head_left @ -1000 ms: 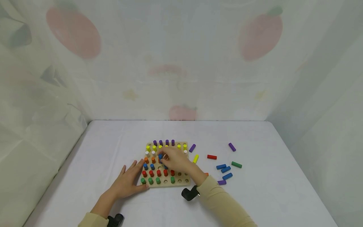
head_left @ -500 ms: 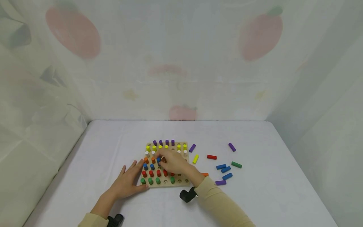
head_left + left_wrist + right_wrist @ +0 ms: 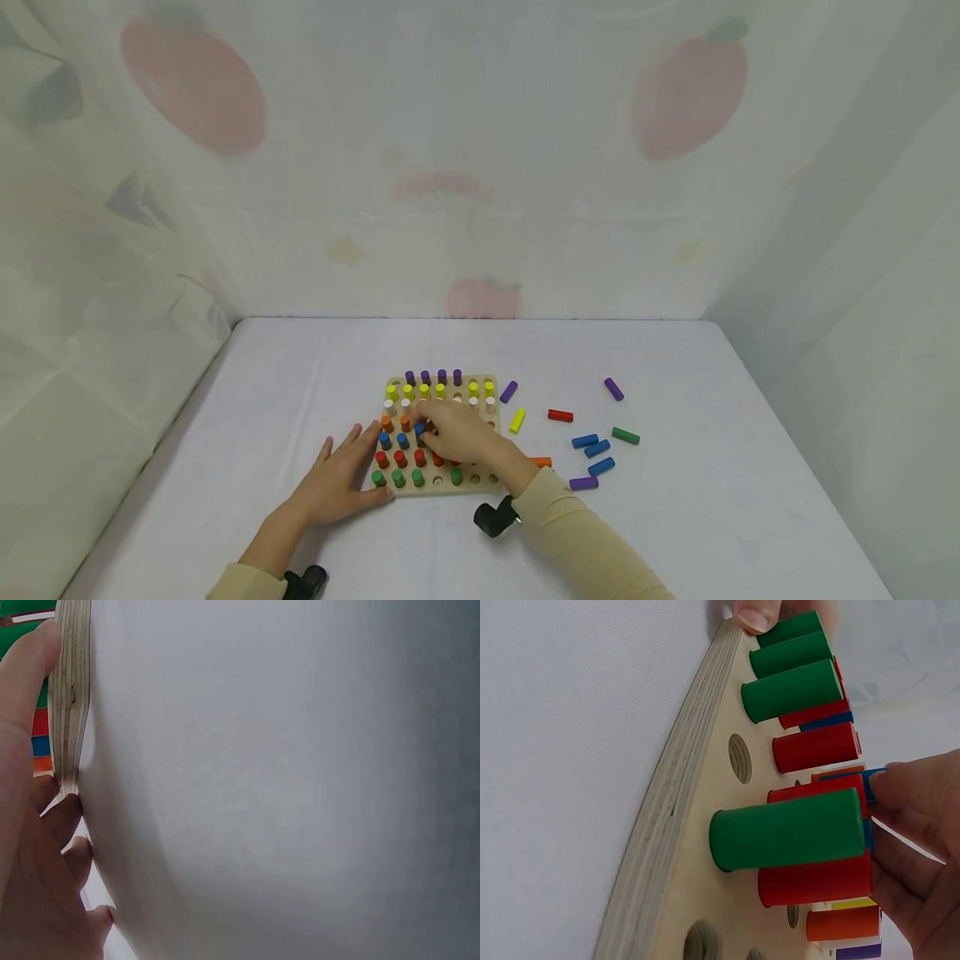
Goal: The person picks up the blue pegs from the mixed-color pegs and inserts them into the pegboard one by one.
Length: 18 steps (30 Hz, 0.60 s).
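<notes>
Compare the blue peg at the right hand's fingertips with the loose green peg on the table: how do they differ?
Color: the blue peg is blue, the green peg green.
Pose: the blue peg stands roughly upright at the pegboard; the green peg lies on its side on the table.
Contact: the right hand pinches the blue peg; no hand touches the green peg.
Both are cylindrical.
</notes>
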{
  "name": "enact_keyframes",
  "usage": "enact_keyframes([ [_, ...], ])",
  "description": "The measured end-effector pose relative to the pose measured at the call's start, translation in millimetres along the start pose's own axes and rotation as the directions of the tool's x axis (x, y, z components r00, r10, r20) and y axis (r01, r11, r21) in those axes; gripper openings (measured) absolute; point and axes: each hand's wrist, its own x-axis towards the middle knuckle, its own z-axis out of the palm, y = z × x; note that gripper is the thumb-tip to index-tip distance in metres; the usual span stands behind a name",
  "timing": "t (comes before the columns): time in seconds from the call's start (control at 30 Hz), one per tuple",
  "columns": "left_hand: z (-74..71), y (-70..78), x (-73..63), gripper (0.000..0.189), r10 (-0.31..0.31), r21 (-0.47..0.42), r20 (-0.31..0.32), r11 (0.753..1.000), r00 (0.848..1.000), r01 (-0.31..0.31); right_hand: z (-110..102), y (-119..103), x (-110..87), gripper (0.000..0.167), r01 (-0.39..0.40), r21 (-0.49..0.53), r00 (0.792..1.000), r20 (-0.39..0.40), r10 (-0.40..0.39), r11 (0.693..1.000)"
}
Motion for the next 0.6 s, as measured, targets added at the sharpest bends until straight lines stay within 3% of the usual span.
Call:
enact_keyframes([
  [0.6, -1.4, 1.6, 1.2, 0.106, 0.002, 0.001, 0.019, 1.000, 1.000, -0.002, 0.3, -1.4, -1.3, 0.016, -0.014, -0.017, 0.999, 0.041, 0.015, 1.000],
])
